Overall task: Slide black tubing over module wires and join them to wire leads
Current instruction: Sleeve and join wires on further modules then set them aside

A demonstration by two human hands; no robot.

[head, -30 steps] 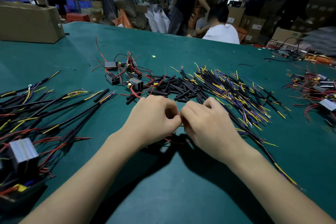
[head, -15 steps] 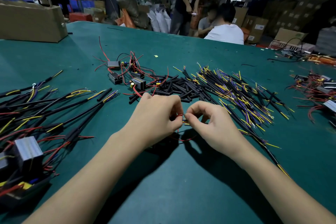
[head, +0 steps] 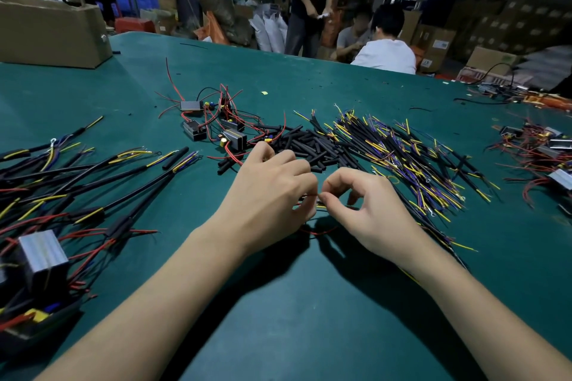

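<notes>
Pinching thin wire ends between them, left hand (head: 272, 192) and right hand (head: 368, 207) are mid-join; finished assemblies (head: 93, 195) lie far left, loose tubing (head: 309, 145) beyond the fingers remains.

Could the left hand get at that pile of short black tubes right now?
Probably yes. The black tubes lie just beyond the left hand with nothing between them. But that hand and the right hand are pinching thin wires, so it would have to let go first.
</notes>
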